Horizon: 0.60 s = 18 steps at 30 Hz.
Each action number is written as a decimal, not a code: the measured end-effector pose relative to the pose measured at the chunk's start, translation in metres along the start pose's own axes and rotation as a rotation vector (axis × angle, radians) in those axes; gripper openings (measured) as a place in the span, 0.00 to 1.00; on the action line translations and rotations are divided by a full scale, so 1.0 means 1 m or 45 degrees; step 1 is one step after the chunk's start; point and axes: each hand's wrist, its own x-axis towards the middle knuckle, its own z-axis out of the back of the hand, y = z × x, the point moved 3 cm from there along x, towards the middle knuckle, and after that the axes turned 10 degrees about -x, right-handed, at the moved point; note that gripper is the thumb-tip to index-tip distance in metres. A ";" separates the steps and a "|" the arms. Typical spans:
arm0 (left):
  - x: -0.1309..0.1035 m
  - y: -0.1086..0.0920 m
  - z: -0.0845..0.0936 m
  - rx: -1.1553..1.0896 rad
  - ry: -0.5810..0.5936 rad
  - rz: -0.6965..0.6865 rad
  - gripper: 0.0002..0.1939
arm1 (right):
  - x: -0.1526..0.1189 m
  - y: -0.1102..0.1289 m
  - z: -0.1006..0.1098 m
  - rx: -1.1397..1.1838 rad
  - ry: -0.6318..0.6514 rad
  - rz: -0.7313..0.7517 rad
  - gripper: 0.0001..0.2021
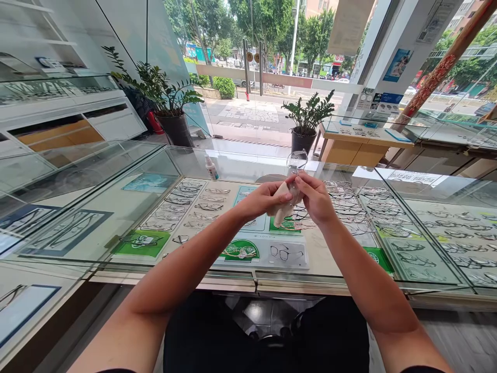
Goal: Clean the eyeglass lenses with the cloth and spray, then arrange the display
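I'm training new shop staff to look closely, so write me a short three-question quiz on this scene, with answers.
1. Short answer: what soft thing is held along with the glasses between the left hand and the right hand?
2. True or false: the small bottle is to the left of both hands in the picture.
3. Fill the gap: beyond the glass counter, inside the shop, stand two potted ____.

Key:
1. A pale cloth.
2. True.
3. Plants.
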 end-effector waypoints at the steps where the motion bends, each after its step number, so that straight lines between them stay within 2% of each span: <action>1: -0.001 0.000 0.000 0.004 0.010 0.015 0.29 | 0.000 0.000 0.000 0.004 0.008 -0.010 0.19; 5: -0.001 0.001 -0.001 -0.022 0.029 0.020 0.30 | -0.001 0.000 -0.001 0.020 0.044 -0.043 0.20; 10: 0.000 0.004 -0.002 -0.055 -0.024 -0.020 0.28 | 0.000 0.002 -0.002 0.025 0.025 -0.056 0.23; 15: 0.000 0.003 -0.006 -0.089 -0.081 -0.072 0.28 | 0.000 0.001 -0.003 0.068 0.098 -0.083 0.21; 18: -0.001 0.000 -0.008 -0.102 -0.050 -0.076 0.29 | 0.000 0.001 -0.003 0.096 0.113 -0.107 0.21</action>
